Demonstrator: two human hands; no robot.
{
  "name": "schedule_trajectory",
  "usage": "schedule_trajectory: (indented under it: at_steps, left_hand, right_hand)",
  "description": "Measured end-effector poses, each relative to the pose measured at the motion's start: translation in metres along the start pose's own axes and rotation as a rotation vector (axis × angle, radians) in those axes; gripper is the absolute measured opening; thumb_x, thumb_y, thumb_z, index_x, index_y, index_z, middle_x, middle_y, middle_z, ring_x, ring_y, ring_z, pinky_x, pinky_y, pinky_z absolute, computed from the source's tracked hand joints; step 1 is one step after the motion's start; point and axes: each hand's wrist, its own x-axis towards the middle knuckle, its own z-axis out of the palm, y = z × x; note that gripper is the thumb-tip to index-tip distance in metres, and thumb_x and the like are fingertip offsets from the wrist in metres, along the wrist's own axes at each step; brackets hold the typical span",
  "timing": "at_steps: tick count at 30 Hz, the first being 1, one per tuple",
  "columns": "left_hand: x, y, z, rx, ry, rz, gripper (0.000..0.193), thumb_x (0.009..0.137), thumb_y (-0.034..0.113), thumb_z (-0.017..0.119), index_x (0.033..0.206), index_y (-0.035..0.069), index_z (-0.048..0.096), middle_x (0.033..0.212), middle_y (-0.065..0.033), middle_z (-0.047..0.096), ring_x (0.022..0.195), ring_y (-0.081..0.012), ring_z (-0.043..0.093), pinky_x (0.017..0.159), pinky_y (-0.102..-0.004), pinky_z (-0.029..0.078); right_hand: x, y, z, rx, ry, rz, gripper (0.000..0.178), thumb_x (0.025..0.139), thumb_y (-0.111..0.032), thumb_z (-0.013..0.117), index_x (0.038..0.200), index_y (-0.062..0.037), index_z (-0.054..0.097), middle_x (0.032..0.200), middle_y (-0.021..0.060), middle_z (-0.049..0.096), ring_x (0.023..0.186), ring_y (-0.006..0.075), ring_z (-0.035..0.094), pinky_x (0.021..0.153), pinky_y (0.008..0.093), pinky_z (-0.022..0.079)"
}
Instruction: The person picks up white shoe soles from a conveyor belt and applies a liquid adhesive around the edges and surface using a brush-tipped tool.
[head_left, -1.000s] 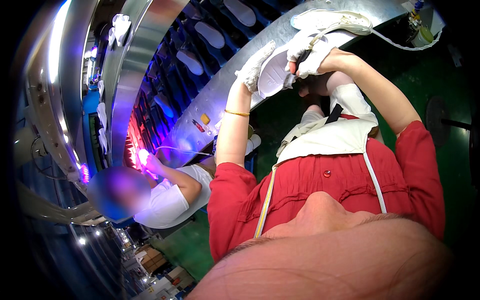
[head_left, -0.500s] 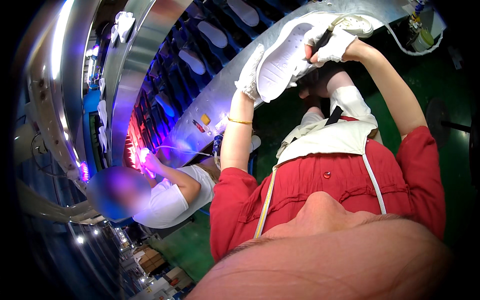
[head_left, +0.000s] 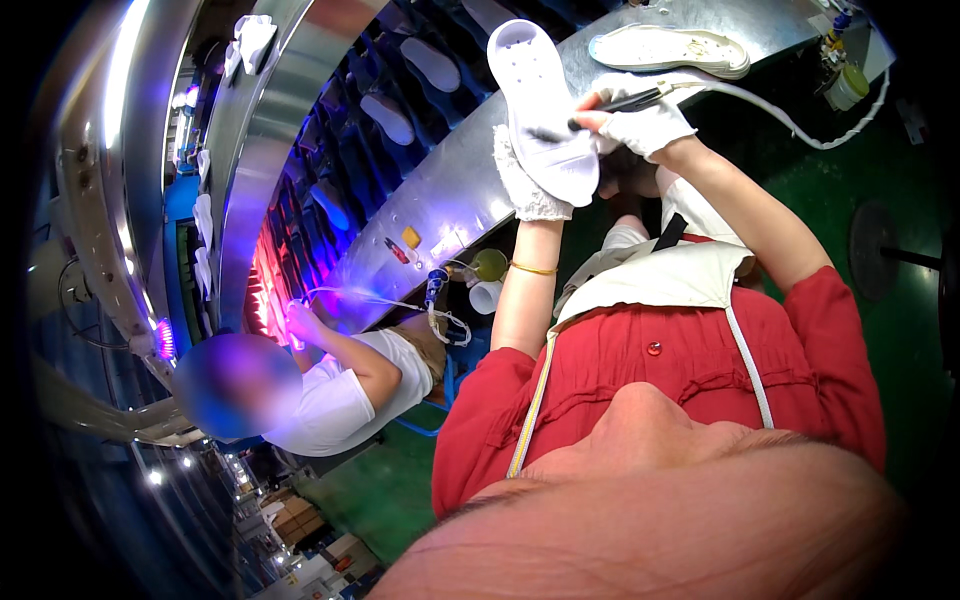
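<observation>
My left hand (head_left: 517,182), in a white glove with bare fingers hidden, holds a white shoe sole (head_left: 531,85) from beneath and its side. The sole tilts with its dotted inner face toward me. In my right hand (head_left: 645,126), gloved in white with bare fingertips, is a black-handled brush (head_left: 632,101) with a pale hose (head_left: 745,92) running from its back end. Its dark tip lies at the sole's inner face, blurred by motion. A second white sole or shoe (head_left: 670,50) rests on the metal bench (head_left: 450,195), beyond my right hand.
Soles (head_left: 385,119) sit on a dark rack line behind the bench. A co-worker in a white shirt (head_left: 330,415) works at the left. A yellow sponge-like block (head_left: 411,237) and red item (head_left: 397,250) lie on the bench. Cups (head_left: 487,266) stand near my left forearm.
My left hand and the sole have moved away from the bench's right part and turned more upright. My right hand shifted slightly down and left, bringing the brush onto the sole's face.
</observation>
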Motion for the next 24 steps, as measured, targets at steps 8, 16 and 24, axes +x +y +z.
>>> schedule_trajectory:
  at_steps: [8, 16, 24]
  left_hand:
    - [-0.006, 0.006, -0.031, 0.303, -0.032, 0.153, 0.054, 0.088, 0.049, 0.038, 0.116, 0.004, 0.047, 0.106, -0.0102, 0.054, 0.091, -0.0210, 0.052, 0.082, -0.0331, 0.046]
    - [-0.025, 0.008, 0.013, -0.140, -0.171, -0.127, 0.069, 0.088, 0.056, 0.031, 0.137, 0.008, 0.031, 0.136, -0.0174, 0.039, 0.119, -0.0334, 0.044, 0.100, -0.0447, 0.038]
    - [-0.043, 0.001, 0.032, -0.272, -0.112, -0.214, 0.068, 0.088, 0.055, 0.034, 0.139, 0.009, 0.030, 0.134, -0.0161, 0.042, 0.116, -0.0375, 0.047, 0.096, -0.0510, 0.040]
  right_hand:
    - [-0.022, -0.019, 0.022, 0.034, -0.152, 0.007, 0.019, 0.075, -0.018, 0.071, 0.089, -0.0068, 0.064, 0.079, 0.0019, 0.063, 0.072, 0.0133, 0.060, 0.066, 0.0255, 0.047]
    - [0.025, -0.012, -0.013, -0.247, 0.021, -0.105, 0.025, 0.077, -0.029, 0.071, 0.087, -0.0072, 0.067, 0.085, 0.0078, 0.064, 0.078, 0.0167, 0.059, 0.070, 0.0284, 0.046]
    - [0.046, 0.005, -0.031, -0.428, 0.282, -0.795, 0.014, 0.075, -0.008, 0.071, 0.088, -0.0064, 0.065, 0.083, 0.0083, 0.063, 0.078, 0.0199, 0.062, 0.069, 0.0279, 0.049]
